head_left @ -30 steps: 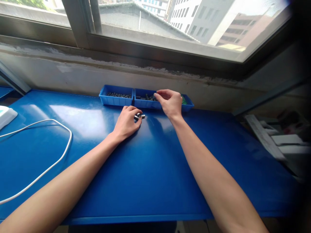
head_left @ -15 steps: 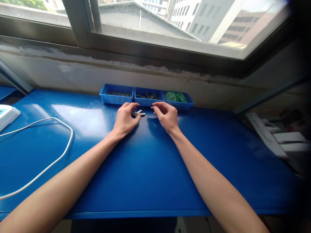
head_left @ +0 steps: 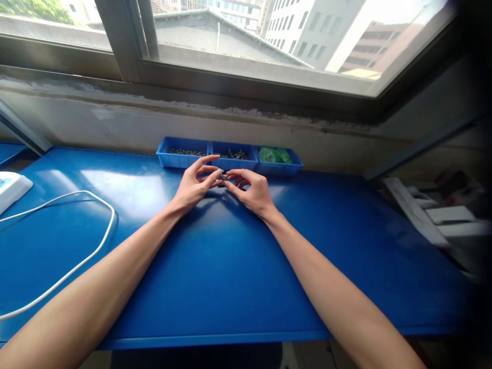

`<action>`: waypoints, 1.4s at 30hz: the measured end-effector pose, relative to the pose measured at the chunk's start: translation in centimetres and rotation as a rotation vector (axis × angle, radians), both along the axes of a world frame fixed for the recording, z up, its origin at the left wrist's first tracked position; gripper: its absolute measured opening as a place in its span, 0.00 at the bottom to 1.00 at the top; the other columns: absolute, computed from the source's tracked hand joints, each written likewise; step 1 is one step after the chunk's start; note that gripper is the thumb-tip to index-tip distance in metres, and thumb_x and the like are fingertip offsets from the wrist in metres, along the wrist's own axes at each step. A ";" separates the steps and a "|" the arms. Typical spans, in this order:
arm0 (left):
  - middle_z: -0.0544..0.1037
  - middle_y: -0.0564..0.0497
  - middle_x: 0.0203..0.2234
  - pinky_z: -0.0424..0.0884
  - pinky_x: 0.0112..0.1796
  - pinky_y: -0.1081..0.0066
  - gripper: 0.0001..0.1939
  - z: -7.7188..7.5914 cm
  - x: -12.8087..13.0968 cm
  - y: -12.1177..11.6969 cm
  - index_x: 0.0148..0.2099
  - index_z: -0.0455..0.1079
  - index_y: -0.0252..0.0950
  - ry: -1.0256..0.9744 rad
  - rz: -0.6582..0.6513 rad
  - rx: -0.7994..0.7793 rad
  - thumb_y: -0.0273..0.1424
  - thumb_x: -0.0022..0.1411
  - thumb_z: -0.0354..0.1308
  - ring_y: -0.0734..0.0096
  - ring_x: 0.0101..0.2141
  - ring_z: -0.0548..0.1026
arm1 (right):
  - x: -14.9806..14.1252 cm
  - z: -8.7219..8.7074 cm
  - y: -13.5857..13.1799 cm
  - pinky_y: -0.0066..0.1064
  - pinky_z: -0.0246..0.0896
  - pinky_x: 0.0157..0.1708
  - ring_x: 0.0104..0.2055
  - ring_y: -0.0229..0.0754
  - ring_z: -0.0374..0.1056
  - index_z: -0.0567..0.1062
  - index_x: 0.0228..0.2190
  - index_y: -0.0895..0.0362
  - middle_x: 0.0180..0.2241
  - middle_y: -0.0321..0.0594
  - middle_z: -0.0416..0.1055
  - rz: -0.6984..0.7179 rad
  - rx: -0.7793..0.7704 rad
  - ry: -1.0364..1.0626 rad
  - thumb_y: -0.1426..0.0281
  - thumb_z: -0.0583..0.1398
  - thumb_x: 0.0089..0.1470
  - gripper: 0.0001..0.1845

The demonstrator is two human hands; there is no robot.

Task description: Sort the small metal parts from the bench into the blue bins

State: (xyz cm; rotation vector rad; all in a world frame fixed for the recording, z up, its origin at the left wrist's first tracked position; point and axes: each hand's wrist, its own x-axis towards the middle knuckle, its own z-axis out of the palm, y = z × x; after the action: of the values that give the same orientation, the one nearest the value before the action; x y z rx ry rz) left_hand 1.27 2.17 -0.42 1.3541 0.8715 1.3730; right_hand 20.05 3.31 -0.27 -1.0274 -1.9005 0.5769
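Observation:
My left hand (head_left: pixel 194 185) pinches a small dark-grey metal part (head_left: pixel 223 177) between its thumb and fingers, with the index finger raised above. From the other side my right hand (head_left: pixel 251 192) brings its thumb and index fingertips together at the same part. Anything smaller between the right fingertips is too small to make out. Both hands are just above the blue tabletop (head_left: pixel 215 277), in front of a row of blue bins. The left bin (head_left: pixel 179 161) contains many small grey pieces, and the middle bin (head_left: pixel 235 164) has dark metal parts.
The right bin (head_left: pixel 279 168) holds a green plastic bag (head_left: pixel 274 155). A white cable (head_left: pixel 103 238) loops over the table's left side, near a white device (head_left: pixel 13 187). Behind the bins are a wall and a window. Pale boxy objects (head_left: pixel 449 215) lie beyond the right edge.
My right hand has moved left, and its fingertips now meet the metal part at my left hand. The left index finger has lifted. The silvery pieces that showed by my left hand are now mostly hidden.

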 end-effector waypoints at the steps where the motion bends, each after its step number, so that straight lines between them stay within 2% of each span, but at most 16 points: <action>1: 0.78 0.46 0.42 0.78 0.49 0.58 0.30 0.0 0.0 0.0 0.61 0.64 0.38 -0.001 -0.024 -0.007 0.41 0.60 0.66 0.63 0.43 0.81 | -0.1 0.0 0.0 0.32 0.70 0.33 0.35 0.43 0.75 0.80 0.41 0.53 0.38 0.41 0.80 0.009 0.003 -0.009 0.58 0.65 0.55 0.15; 7: 0.81 0.45 0.42 0.77 0.51 0.58 0.31 0.1 0.0 0.0 0.63 0.62 0.37 -0.034 -0.083 -0.047 0.40 0.62 0.64 0.63 0.44 0.81 | -0.1 0.1 -0.1 0.33 0.71 0.35 0.35 0.43 0.75 0.81 0.42 0.51 0.37 0.40 0.80 -0.002 0.059 -0.058 0.59 0.63 0.59 0.13; 15: 0.83 0.47 0.40 0.77 0.50 0.59 0.28 0.3 0.4 -0.5 0.63 0.63 0.37 0.079 -0.075 -0.006 0.37 0.63 0.61 0.63 0.42 0.82 | 0.0 0.2 -0.3 0.33 0.69 0.36 0.32 0.41 0.72 0.81 0.41 0.53 0.37 0.42 0.77 -0.011 0.109 -0.158 0.59 0.61 0.61 0.13; 17: 0.83 0.48 0.39 0.78 0.48 0.60 0.24 0.1 0.5 -0.5 0.60 0.66 0.37 0.137 -0.012 0.041 0.37 0.64 0.60 0.63 0.41 0.82 | -0.1 0.2 -0.4 0.34 0.70 0.37 0.34 0.42 0.72 0.80 0.40 0.54 0.37 0.42 0.77 -0.006 0.101 -0.154 0.59 0.60 0.61 0.13; 19: 0.83 0.48 0.37 0.79 0.46 0.63 0.17 -0.1 0.5 -0.4 0.54 0.71 0.36 0.231 0.137 0.115 0.36 0.65 0.57 0.63 0.39 0.82 | -0.2 0.2 -0.4 0.34 0.71 0.38 0.36 0.44 0.74 0.79 0.39 0.53 0.36 0.41 0.78 0.007 0.035 -0.077 0.58 0.61 0.61 0.13; 21: 0.82 0.48 0.38 0.78 0.45 0.65 0.12 -0.3 0.4 -0.3 0.49 0.74 0.36 0.370 0.309 0.208 0.34 0.66 0.55 0.64 0.39 0.82 | -0.4 0.2 -0.1 0.34 0.72 0.38 0.35 0.44 0.76 0.77 0.37 0.53 0.34 0.40 0.79 0.012 -0.073 0.084 0.56 0.62 0.59 0.14; 23: 0.82 0.48 0.40 0.77 0.46 0.66 0.11 -0.5 0.4 -0.1 0.46 0.76 0.36 0.523 0.398 0.302 0.31 0.66 0.54 0.65 0.40 0.81 | -0.4 0.3 0.6 0.34 0.74 0.37 0.33 0.44 0.77 0.77 0.36 0.54 0.33 0.40 0.79 -0.007 -0.157 0.261 0.54 0.64 0.55 0.16; 26: 0.82 0.47 0.43 0.74 0.50 0.63 0.12 -0.8 0.4 0.1 0.46 0.77 0.36 0.698 0.362 0.409 0.27 0.64 0.54 0.63 0.44 0.79 | -0.3 0.4 2.2 0.34 0.75 0.36 0.33 0.44 0.78 0.76 0.36 0.56 0.32 0.41 0.79 -0.131 -0.169 0.423 0.52 0.67 0.51 0.20; 30: 0.81 0.46 0.46 0.70 0.56 0.58 0.13 -1.1 0.6 0.0 0.46 0.78 0.37 0.812 0.248 0.476 0.26 0.63 0.55 0.58 0.52 0.75 | 0.2 0.2 3.7 0.36 0.76 0.41 0.37 0.46 0.79 0.76 0.37 0.57 0.33 0.42 0.79 -0.301 -0.161 0.536 0.51 0.66 0.49 0.23; 35: 0.81 0.46 0.47 0.70 0.57 0.57 0.12 -1.1 0.6 -0.1 0.45 0.79 0.37 0.871 0.191 0.458 0.27 0.64 0.56 0.57 0.54 0.74 | 0.8 -0.4 3.6 0.38 0.76 0.44 0.40 0.47 0.79 0.77 0.39 0.57 0.37 0.44 0.80 -0.229 -0.169 0.543 0.55 0.68 0.49 0.20; 39: 0.81 0.46 0.45 0.72 0.54 0.60 0.11 -1.0 0.5 -0.3 0.43 0.79 0.38 0.865 0.213 0.465 0.27 0.64 0.56 0.59 0.50 0.76 | 1.1 -0.8 2.9 0.35 0.76 0.38 0.38 0.45 0.79 0.78 0.37 0.57 0.37 0.44 0.80 -0.215 -0.161 0.447 0.57 0.65 0.52 0.17; 42: 0.79 0.45 0.47 0.72 0.53 0.59 0.11 -1.0 0.5 -0.4 0.45 0.79 0.37 0.886 0.265 0.459 0.28 0.64 0.57 0.58 0.50 0.74 | 1.2 -0.9 2.3 0.32 0.74 0.32 0.32 0.42 0.78 0.79 0.37 0.57 0.34 0.42 0.80 -0.216 -0.189 0.425 0.59 0.65 0.52 0.15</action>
State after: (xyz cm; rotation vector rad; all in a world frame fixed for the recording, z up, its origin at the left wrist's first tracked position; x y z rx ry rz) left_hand 1.80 1.78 -1.41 2.3519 1.3942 1.1851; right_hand 21.20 5.66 -1.17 -1.1113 -1.3650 0.7887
